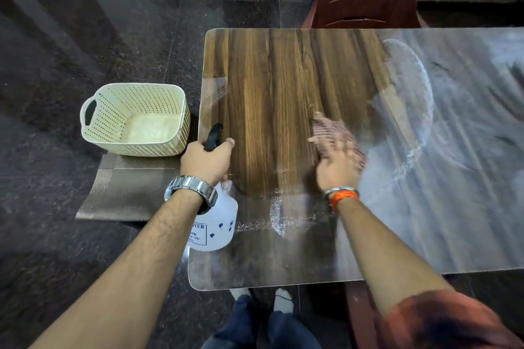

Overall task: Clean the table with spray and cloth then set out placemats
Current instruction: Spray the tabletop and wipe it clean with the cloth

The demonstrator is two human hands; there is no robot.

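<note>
Pink cloth [324, 125] under right hand [337, 164]; left hand [207, 160] grips sprayer [218, 225].

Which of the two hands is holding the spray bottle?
The left hand, with the metal watch, grips the spray bottle; the right hand presses a cloth.

The person is wearing a silver link watch [190, 193] on the wrist, at 7 o'clock from the left hand [208, 160]. At 6 o'clock from the right hand [337, 164], an orange thread band [344, 198] is sitting against a thin silver bangle [340, 189]. A rust-red sleeve [442, 320] with dark patches is covering the right upper arm at 5 o'clock. Dark blue trousers [255, 326] and white socks [283, 299] are showing at 6 o'clock.
</note>
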